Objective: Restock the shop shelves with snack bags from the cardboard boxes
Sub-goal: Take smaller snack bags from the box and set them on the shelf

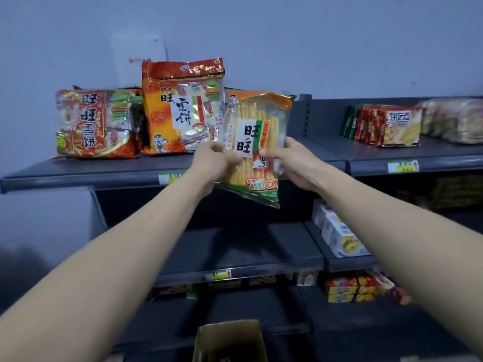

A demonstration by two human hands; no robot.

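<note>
1 snack bag (261, 118) (yellow crackers, green/orange top) held w/ both hands. Left grip (217, 163) is clamped on its left edge and right grip (295, 163) on its right edge, fingers curled round.

The bag is tilted, in the air in front of the top shelf (78, 178). Its lower end hangs below the shelf's front edge, and it sits just right of & partly over the tall orange bag (180, 111).

Left bay:
- 2 bags in front: the tall orange bag upright and a red bag (94, 124) touching it.
- More behind them, can't count.

Right bay:
- A row of red packs (386, 126), count unclear.
- Pale bags (454, 118) at the far right, too blurred to count.

3 price tags (402, 165) on the shelf edges.

Mid shelf has white boxes (339, 236), partly hidden by the right forearm. The packs on the lower shelf are dim.

1 cardboard box (230, 340) at the bottom, cut off by the frame edge, inside dark.
</note>
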